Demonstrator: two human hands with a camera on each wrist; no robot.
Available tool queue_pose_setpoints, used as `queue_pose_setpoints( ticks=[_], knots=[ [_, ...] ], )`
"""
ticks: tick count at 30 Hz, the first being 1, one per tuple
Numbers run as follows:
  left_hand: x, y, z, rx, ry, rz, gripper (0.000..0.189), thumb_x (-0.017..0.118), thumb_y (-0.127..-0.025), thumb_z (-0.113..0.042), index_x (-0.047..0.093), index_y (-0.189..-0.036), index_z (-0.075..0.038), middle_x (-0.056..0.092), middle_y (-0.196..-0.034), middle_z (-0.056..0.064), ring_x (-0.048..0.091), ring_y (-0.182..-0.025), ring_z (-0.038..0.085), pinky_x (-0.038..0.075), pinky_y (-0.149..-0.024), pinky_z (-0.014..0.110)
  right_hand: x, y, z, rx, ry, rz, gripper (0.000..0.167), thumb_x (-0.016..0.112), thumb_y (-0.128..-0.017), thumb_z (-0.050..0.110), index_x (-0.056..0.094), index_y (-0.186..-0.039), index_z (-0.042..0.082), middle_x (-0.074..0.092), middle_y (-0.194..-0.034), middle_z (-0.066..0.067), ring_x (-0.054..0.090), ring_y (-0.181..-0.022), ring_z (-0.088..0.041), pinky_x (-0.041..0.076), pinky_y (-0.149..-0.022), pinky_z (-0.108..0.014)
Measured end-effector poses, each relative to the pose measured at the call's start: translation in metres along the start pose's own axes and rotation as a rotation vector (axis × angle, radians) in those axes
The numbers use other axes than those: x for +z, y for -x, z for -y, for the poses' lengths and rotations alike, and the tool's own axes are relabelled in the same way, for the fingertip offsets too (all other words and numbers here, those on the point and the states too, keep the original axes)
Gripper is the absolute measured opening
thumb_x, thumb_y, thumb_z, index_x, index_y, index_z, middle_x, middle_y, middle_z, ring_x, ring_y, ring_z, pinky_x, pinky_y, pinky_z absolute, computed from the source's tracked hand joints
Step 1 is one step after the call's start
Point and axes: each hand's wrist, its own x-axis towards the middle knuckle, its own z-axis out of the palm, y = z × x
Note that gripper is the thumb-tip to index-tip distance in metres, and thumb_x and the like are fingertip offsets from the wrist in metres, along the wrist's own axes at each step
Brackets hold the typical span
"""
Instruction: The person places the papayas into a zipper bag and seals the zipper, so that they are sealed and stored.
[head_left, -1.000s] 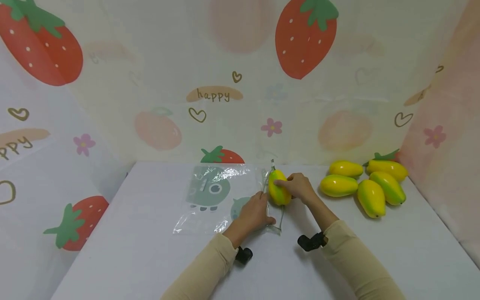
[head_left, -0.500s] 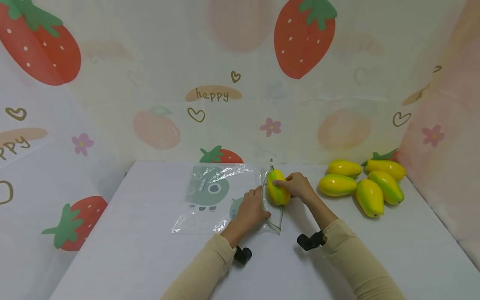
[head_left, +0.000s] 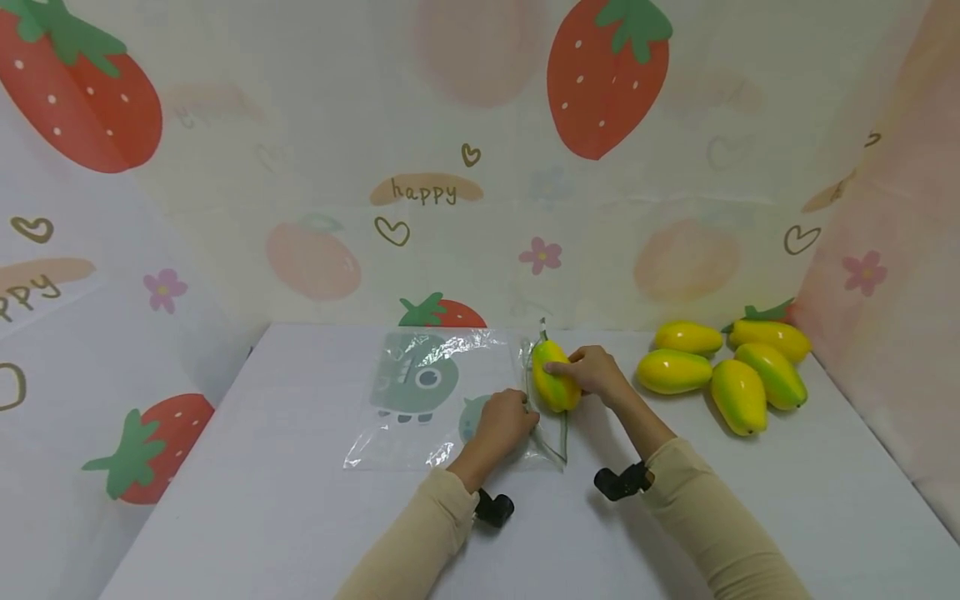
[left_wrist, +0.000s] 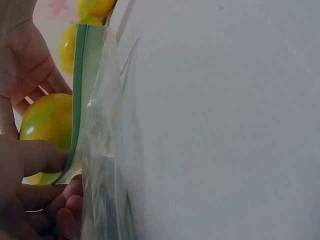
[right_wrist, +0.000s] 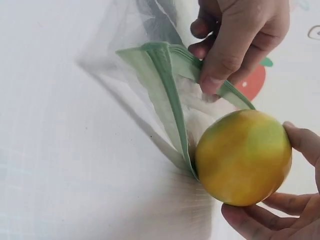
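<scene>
While your right hand (head_left: 600, 373) has its fingers (right_wrist: 287, 204) clamped round one end of a yellow-green fruit (head_left: 553, 390), with the thumb opposite them, your left hand (head_left: 504, 421) pinches the green rim (right_wrist: 172, 102) of a clear bag (head_left: 405, 446) between thumb and fingers. You have the fruit at the bag's mouth, touching that rim; how much of it lies inside, you cannot tell from these views. To the left of the fruit the bag lies flat on the white desk (head_left: 225, 508), shiny and creased, showing a large teal creature print (head_left: 423, 379) and a smaller bluish print (head_left: 471, 415) partly covered by your left hand. Below your hands come two black wrist cameras (head_left: 621, 483) and your beige sleeves (head_left: 720, 525). Well over to your right, five more fruits (head_left: 738, 398) of the same kind sit in a loose group near the far corner of the desk. Behind everything hangs a pale backdrop (head_left: 315, 108) printed with strawberries, hearts, pink flowers and the word "happy".
</scene>
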Motion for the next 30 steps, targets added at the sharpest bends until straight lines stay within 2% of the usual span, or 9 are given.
queue_pose_setpoints(
  ticks=[2,4,8,10,15,19,22,25,30],
  knots=[
    [0.0,0.0,0.002,-0.016,0.049,-0.012,0.017,0.065,-0.086,-0.012,0.071,-0.092,0.003,0.066,-0.077,0.01,0.049,-0.062,0.018,0.042,-0.057,0.027,0.001,0.0,-0.001,-0.001,-0.005,-0.011,0.062,0.068,-0.087,0.045,0.055,-0.124,-0.004,0.058,-0.122,-0.022,0.06,-0.09,-0.025,0.055,-0.078,-0.031],
    [0.0,-0.001,0.003,-0.027,0.076,-0.03,0.016,0.064,-0.084,-0.01,0.072,-0.092,0.002,0.066,-0.077,0.01,0.048,-0.061,0.018,0.039,-0.054,0.026,0.003,0.002,-0.002,-0.007,-0.016,-0.026,0.063,0.069,-0.087,0.046,0.053,-0.123,-0.003,0.057,-0.122,-0.022,0.058,-0.092,-0.027,0.054,-0.078,-0.031],
    [0.002,-0.002,0.006,-0.039,0.124,-0.069,0.025,0.063,-0.082,-0.009,0.073,-0.103,0.001,0.071,-0.091,0.011,0.052,-0.067,0.017,0.043,-0.058,0.026,0.006,0.006,-0.007,-0.03,-0.058,-0.076,0.064,0.07,-0.085,0.047,0.05,-0.121,-0.002,0.055,-0.125,-0.024,0.057,-0.101,-0.031,0.052,-0.082,-0.035],
    [0.003,-0.003,0.007,-0.038,0.149,-0.089,0.028,0.061,-0.083,-0.009,0.073,-0.108,0.0,0.072,-0.092,0.011,0.053,-0.068,0.017,0.044,-0.06,0.026,0.008,0.008,-0.01,-0.045,-0.082,-0.102,0.063,0.07,-0.085,0.047,0.05,-0.121,-0.001,0.055,-0.126,-0.025,0.056,-0.106,-0.033,0.051,-0.085,-0.037],
    [0.005,0.0,0.005,-0.022,0.229,-0.156,0.03,0.062,-0.085,-0.01,0.072,-0.111,0.0,0.072,-0.084,0.007,0.054,-0.067,0.012,0.043,-0.059,0.021,0.013,0.012,-0.016,-0.075,-0.115,-0.147,0.064,0.069,-0.085,0.051,0.05,-0.121,0.002,0.055,-0.129,-0.024,0.055,-0.113,-0.035,0.051,-0.09,-0.041],
    [0.005,0.004,0.001,0.01,0.314,-0.203,0.029,0.062,-0.085,-0.009,0.071,-0.11,0.001,0.073,-0.08,0.006,0.058,-0.059,0.006,0.046,-0.056,0.018,0.014,0.015,-0.019,-0.106,-0.108,-0.165,0.067,0.068,-0.085,0.056,0.053,-0.121,0.001,0.057,-0.128,-0.025,0.056,-0.114,-0.036,0.051,-0.092,-0.044],
    [0.004,0.005,-0.002,0.049,0.358,-0.232,0.028,0.061,-0.085,-0.007,0.072,-0.109,0.001,0.072,-0.076,0.006,0.057,-0.053,0.004,0.045,-0.052,0.016,0.012,0.019,-0.021,-0.119,-0.118,-0.147,0.068,0.067,-0.085,0.056,0.055,-0.122,0.001,0.058,-0.128,-0.025,0.056,-0.115,-0.037,0.051,-0.094,-0.045],
    [0.002,0.006,-0.003,0.073,0.383,-0.25,0.026,0.061,-0.086,-0.006,0.072,-0.109,0.001,0.072,-0.076,0.006,0.056,-0.053,0.003,0.045,-0.052,0.015,0.007,0.023,-0.023,-0.128,-0.136,-0.091,0.064,0.067,-0.087,0.051,0.055,-0.127,0.002,0.056,-0.13,-0.025,0.055,-0.117,-0.037,0.051,-0.095,-0.045],
    [0.001,0.007,-0.004,0.061,0.442,-0.229,0.026,0.063,-0.089,-0.008,0.07,-0.112,0.002,0.072,-0.08,0.009,0.058,-0.054,0.006,0.049,-0.055,0.015,-0.001,0.024,-0.024,-0.125,-0.162,0.034,0.059,0.069,-0.089,0.037,0.052,-0.134,0.002,0.051,-0.135,-0.027,0.054,-0.118,-0.037,0.052,-0.094,-0.044]
  ],
)
